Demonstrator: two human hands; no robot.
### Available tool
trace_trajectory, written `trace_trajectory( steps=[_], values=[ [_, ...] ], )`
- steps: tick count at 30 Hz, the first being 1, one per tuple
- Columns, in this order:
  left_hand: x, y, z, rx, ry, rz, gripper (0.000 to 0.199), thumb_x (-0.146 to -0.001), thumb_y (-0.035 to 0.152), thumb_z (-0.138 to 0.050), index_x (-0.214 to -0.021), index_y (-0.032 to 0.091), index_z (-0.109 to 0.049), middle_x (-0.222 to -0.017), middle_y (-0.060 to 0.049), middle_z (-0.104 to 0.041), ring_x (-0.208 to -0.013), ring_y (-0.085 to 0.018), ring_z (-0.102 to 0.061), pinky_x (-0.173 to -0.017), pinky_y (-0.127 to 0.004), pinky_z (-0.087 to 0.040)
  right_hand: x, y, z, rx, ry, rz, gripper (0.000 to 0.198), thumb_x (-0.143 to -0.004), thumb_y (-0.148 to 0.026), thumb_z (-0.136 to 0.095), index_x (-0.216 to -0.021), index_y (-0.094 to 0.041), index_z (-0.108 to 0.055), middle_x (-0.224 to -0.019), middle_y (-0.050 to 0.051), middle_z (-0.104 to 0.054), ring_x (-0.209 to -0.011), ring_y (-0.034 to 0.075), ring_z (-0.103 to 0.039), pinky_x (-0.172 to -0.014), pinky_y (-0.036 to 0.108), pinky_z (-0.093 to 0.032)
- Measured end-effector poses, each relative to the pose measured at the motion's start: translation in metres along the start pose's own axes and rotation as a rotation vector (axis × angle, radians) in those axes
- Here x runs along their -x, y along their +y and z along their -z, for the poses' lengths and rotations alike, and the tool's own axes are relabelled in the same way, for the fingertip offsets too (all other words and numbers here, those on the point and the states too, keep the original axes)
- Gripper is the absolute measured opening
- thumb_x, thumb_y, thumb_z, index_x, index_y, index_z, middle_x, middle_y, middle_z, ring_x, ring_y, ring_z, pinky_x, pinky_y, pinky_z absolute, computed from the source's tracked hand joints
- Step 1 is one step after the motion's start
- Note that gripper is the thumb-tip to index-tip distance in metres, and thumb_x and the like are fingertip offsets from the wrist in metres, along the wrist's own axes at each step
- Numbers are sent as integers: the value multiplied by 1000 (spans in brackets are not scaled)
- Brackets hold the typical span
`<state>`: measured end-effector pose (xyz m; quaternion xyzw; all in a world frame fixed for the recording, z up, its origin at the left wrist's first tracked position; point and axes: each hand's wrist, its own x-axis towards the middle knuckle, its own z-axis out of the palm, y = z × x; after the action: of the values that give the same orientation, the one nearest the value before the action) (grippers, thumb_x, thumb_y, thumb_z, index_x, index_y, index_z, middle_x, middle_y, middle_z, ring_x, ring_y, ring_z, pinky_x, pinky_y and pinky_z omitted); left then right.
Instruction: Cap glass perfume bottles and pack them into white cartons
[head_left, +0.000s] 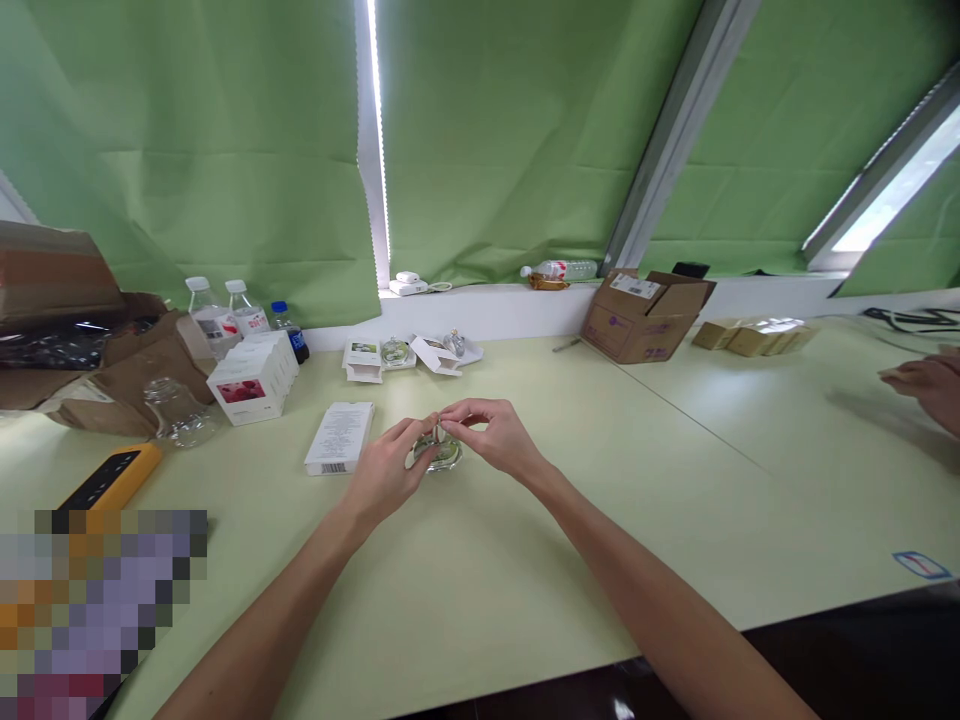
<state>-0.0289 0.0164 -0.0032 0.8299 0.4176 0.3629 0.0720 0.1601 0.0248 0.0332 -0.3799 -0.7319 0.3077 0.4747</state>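
Observation:
A small clear glass bottle (448,458), like a perfume bottle, stands on the table in front of me. My left hand (394,460) grips it from the left, its fingers at the neck and side. From the right, my right hand (487,430) pinches at the bottle's top, thumb and forefinger together. The fingers hide most of the neck, so what the right fingertips hold is unclear. Left of the hands lies a white printed box (340,438) with a barcode on its near end.
Behind are opened small white boxes (364,362) with a similar glass bottle (395,350). White cartons (253,380), a glass jar (178,412) and a yellow-black device (109,478) stand left. A cardboard box (637,318) and gold boxes (754,338) sit back right. Another person's hand (930,385) shows far right.

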Motion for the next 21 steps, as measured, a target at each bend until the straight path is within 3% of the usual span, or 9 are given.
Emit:
trace_trajectory(
  steps=[21],
  values=[
    [0,-1,-2,-17,10,4,35,-91,34,-47,-126,28,-49,-103,-3,-64,-71,-12,-60,-64,-26,-51,0,4,-2,11,16,-11,14,-80,-31,-63,-73,-19,-66,-88,5,-71,-79,18,-66,-74,33,-55]
  ],
)
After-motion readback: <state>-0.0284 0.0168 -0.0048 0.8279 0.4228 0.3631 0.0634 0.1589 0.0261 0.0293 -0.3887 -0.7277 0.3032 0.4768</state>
